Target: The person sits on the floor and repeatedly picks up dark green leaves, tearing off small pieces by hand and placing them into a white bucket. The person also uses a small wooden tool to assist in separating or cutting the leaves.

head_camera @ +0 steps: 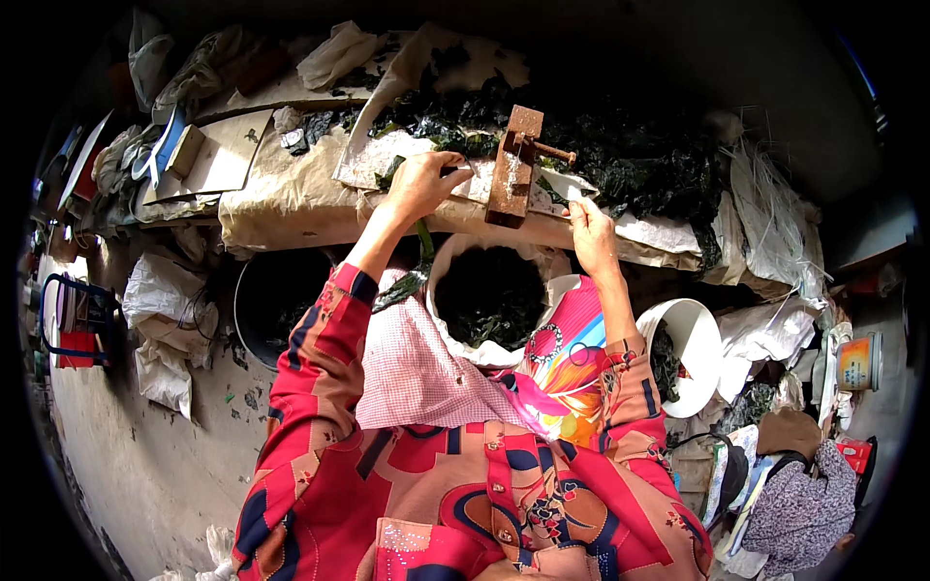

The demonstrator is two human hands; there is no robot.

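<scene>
Ahead of me a rusty metal block [511, 174] with a bolt in its side stands on the cloth-covered bench edge [298, 210]. My left hand [429, 181] is left of the block, thumb and forefinger close together by a piece of dark green seaweed [391, 173]; I cannot tell what lies between them. To the block's right, my right hand [588, 221] pinches something small near a pale pointed strip [570, 181]. Behind the block lies a heap of dark wet seaweed [632, 160]. A long green seaweed strip [407, 285] hangs below my left forearm.
A cloth-rimmed bucket [439, 287] with dark seaweed stands between my legs. A dark tub [251, 312] is at the left and a white bucket [701, 356] at the right. A board [218, 160] with a blue-handled item [166, 149] lies on the bench's left.
</scene>
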